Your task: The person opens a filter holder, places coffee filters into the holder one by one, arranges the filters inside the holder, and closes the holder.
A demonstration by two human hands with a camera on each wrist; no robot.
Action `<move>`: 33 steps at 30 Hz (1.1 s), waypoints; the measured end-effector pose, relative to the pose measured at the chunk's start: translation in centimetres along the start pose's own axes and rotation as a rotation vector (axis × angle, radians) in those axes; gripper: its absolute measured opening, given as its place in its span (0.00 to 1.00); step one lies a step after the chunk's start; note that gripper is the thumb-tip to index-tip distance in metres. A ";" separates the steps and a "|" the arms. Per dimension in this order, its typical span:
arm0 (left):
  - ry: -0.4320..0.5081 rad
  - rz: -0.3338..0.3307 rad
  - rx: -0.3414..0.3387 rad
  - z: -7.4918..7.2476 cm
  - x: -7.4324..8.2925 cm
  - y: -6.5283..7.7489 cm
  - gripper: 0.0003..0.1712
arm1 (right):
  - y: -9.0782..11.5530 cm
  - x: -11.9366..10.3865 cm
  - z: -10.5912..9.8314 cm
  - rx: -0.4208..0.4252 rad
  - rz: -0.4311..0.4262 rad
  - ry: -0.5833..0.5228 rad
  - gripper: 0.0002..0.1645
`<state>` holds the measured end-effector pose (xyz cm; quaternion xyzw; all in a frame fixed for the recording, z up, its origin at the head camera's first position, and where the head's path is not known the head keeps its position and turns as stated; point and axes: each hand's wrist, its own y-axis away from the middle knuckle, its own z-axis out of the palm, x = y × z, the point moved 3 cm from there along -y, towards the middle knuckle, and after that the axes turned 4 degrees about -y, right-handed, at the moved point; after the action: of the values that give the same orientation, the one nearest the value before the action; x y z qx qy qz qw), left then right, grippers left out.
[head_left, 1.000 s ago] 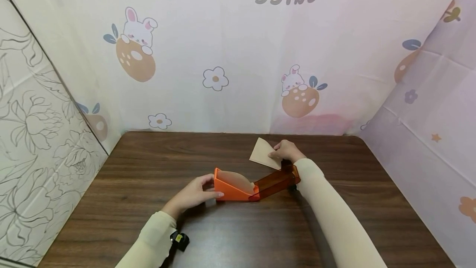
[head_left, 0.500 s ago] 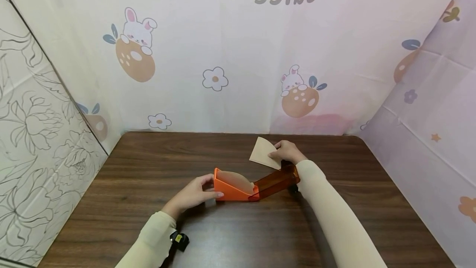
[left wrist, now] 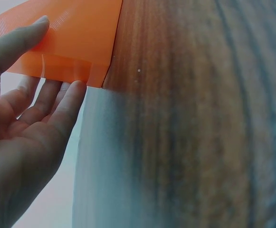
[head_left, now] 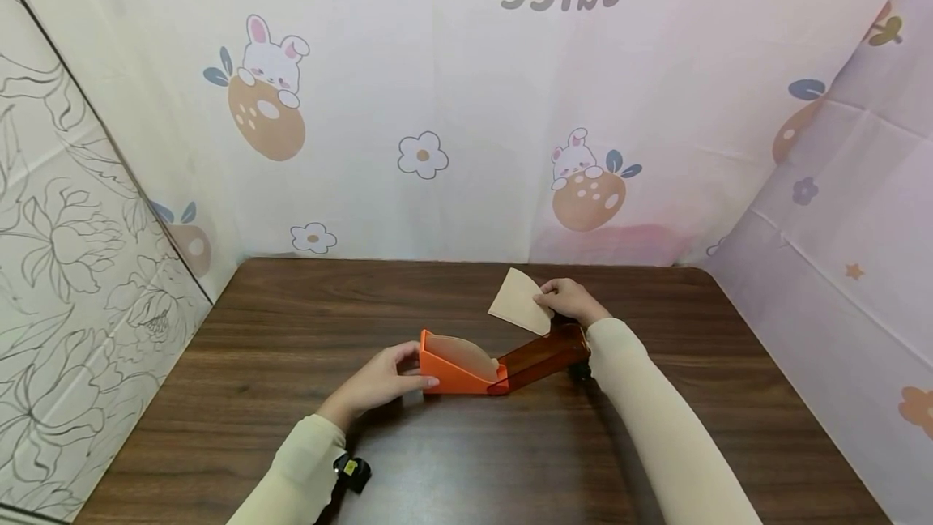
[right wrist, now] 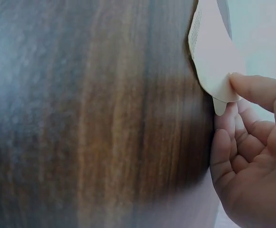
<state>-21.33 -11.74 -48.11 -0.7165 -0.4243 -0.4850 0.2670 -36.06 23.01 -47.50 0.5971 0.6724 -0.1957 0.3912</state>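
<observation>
My left hand (head_left: 381,380) holds the left end of an orange filter box (head_left: 453,374), thumb along its near side and fingers behind the end. Cream coffee filters (head_left: 461,351) stand in the box, and its translucent amber lid (head_left: 539,358) is swung open to the right. Beyond the lid, my right hand (head_left: 573,301) pinches a cream coffee filter (head_left: 519,301) by its right edge. In the right wrist view the thumb lies on the face of the filter (right wrist: 217,61), whose crimped seam shows, and a small tab sticks out below.
The dark wood-grain table (head_left: 481,460) carries everything, its back edge meeting a printed curtain (head_left: 481,209). A patterned panel (head_left: 80,266) borders the left side. Black wrist cameras sit on both sleeves, the left one (head_left: 353,471) plainly seen.
My right hand has shifted slightly to the right and toward me, with its grip on the coffee filter's edge. The left hand, box and lid stay where they were.
</observation>
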 end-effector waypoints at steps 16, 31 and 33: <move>0.024 -0.025 0.009 0.1 -0.1 0.0 0.22 | 0.4 0.4 -0.3 -0.037 -0.078 -0.059 0.16; 0.050 -0.013 0.004 0.0 0.0 0.1 0.22 | 1.6 -0.4 -1.3 -0.028 -0.107 -0.156 0.20; 0.051 -0.013 0.005 0.0 -0.1 0.0 0.22 | 1.8 -0.8 -1.4 -0.022 -0.113 -0.155 0.20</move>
<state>-21.31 -11.74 -48.22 -0.7006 -0.4231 -0.5039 0.2763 -34.76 23.91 -45.68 0.5372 0.6747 -0.2556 0.4368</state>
